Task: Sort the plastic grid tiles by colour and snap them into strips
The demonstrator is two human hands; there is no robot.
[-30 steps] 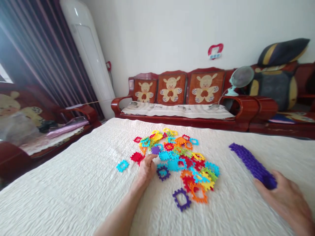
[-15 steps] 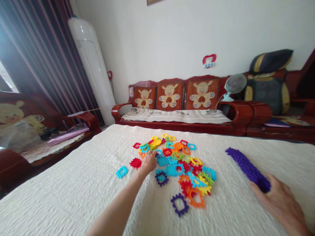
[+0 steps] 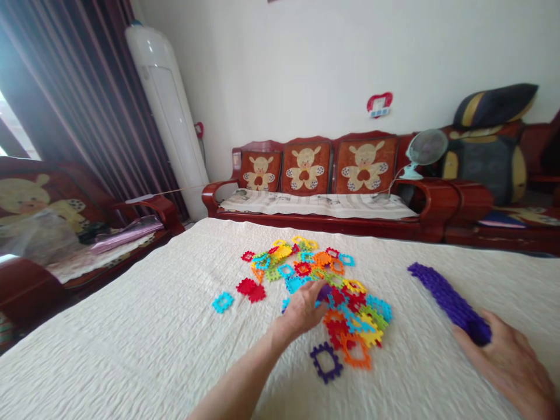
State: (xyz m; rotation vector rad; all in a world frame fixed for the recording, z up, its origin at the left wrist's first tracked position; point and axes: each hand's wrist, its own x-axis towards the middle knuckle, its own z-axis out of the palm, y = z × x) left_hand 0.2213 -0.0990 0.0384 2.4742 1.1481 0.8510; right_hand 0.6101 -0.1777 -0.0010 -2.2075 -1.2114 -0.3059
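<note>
Over the middle of a heap of colourful notched plastic tiles, my left hand (image 3: 304, 306) is closed, with a purple tile (image 3: 324, 293) at its fingertips. Most of that tile is hidden by the fingers. My right hand (image 3: 507, 359) grips the near end of a long purple stack of interlocking tiles (image 3: 448, 300), which lies slantwise on the quilted cover. Nearest me in the heap are a dark purple frame tile (image 3: 326, 362) and an orange frame tile (image 3: 355, 351). To the left lie a light blue frame tile (image 3: 223, 302) and overlapping red tiles (image 3: 251, 289).
A white quilted cover (image 3: 144, 344) spreads under everything. Beyond it stands a wooden sofa (image 3: 437, 201) with bear cushions (image 3: 307, 169), and a small fan (image 3: 426, 149) sits by its arm. Another wooden seat (image 3: 17, 286) is on the left.
My left hand has moved right across the heap, a purple tile at its fingers. Red tiles at the left now show more fully. My right hand still grips the purple stack.
</note>
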